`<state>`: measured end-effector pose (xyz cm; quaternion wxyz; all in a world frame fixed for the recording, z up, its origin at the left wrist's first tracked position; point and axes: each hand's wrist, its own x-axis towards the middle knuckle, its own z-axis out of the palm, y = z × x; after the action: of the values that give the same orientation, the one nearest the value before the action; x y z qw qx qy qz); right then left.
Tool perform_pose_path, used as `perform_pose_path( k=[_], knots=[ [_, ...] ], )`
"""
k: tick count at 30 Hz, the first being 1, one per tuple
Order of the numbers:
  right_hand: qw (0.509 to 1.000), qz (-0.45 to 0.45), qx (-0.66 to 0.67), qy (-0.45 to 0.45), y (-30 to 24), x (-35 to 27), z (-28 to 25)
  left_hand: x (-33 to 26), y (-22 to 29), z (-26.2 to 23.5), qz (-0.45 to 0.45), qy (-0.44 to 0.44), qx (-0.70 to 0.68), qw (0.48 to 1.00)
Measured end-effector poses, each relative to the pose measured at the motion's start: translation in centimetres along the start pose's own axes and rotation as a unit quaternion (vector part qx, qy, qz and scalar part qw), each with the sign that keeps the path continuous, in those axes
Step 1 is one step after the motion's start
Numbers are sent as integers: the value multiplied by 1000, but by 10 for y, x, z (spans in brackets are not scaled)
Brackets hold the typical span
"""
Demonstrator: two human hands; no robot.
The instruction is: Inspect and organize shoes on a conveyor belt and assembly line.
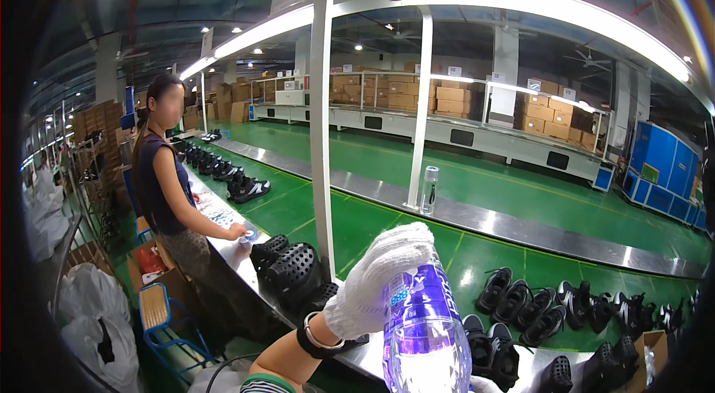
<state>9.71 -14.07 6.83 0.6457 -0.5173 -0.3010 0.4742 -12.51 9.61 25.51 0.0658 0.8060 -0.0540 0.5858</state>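
One broad green surface (462, 244) spans the view; rows of black shoes (536, 307) on it. White post (322, 95) rises beyond the left wrist. Co-worker (162, 177) at left. Black perforated clogs (294, 266) lie near the left hand (380, 281). Purple-labelled bottle (426, 322): lower centre, gloved left fingers wrapped round its far end; long axis slopes down toward wearer, clear end nearest. Right hand (484, 385): white sliver, grip cannot be told.
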Motion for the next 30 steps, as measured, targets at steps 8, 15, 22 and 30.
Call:
perform_pose_path(
  k=[8,15,22,30],
  knots=[
    [1000,16,-21,-6,0,-1,-2,-1,8,-17,-21,-3,29,999],
    [1000,9,-4,-23,4,2,-5,1,10,-32,3,1,68,998],
    [1000,4,-8,-24,5,3,-2,1,14,-39,-14,2,85,996],
    [999,5,-8,-36,4,3,0,-1,14,-42,-4,1,85,996]
  ],
)
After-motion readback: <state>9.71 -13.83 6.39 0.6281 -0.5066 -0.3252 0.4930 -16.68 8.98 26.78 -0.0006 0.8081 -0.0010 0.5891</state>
